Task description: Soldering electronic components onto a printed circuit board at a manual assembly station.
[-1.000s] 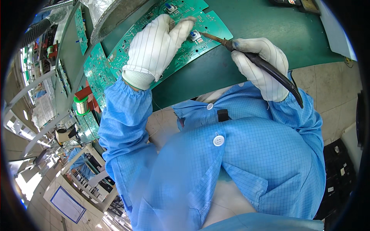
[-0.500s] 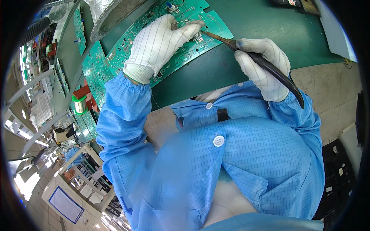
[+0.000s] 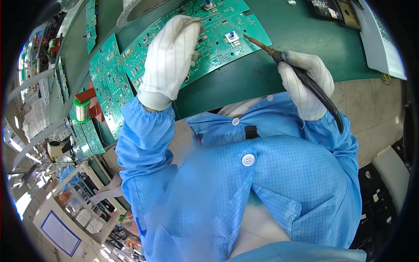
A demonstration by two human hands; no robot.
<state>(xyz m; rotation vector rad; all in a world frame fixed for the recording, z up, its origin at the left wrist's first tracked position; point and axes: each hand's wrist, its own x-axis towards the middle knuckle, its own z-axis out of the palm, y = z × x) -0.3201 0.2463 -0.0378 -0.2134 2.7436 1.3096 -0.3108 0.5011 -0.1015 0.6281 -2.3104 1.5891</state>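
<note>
My left hand (image 3: 172, 54), in a white striped glove, is closed over the green circuit board (image 3: 257, 32), fingertips turned down and partly hidden. From beneath its cuff trails a thin strand of solder wire (image 3: 176, 109); the grip on it is hidden. A soldering iron (image 3: 301, 76) with a dark handle is held in my gloved right hand (image 3: 307, 83). Its brown tip points up and left, over the board's right part. Left of that tip, a small white component with a blue knob (image 3: 231, 37) sits on the board.
More green boards (image 3: 109, 83) lie to the left, with a solder spool with green rims (image 3: 81, 111) beside them. A black tray (image 3: 325, 11) and a pale panel (image 3: 384, 43) are at the far right of the green mat (image 3: 314, 39). A clear plastic bag (image 3: 144, 11) is at the back.
My left hand has drawn back left from the soldering spot, uncovering the blue-knobbed component. The iron has shifted slightly right and down in view, away from the component.
</note>
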